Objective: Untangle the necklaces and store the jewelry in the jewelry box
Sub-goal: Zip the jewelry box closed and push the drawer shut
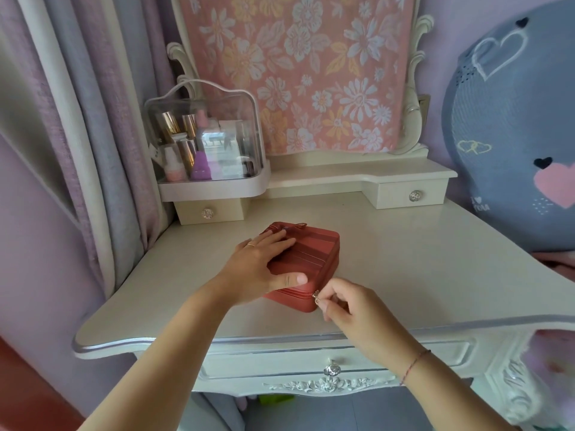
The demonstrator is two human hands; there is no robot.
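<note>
A red zipped jewelry box (317,250) lies closed on the white dressing table (420,269), left of centre. My left hand (264,269) rests flat on its lid, fingers spread toward the far edge and thumb over the near edge. My right hand (345,306) is at the box's near right corner, thumb and forefinger pinched on the small metal zipper pull (316,296). No necklaces or other jewelry are in sight.
A clear-lidded cosmetics case (205,144) with bottles stands on the raised shelf at the back left. A floral cloth (298,70) covers the mirror. Small drawers (410,194) sit under the shelf, curtains hang left, and a round blue cushion (513,126) leans right.
</note>
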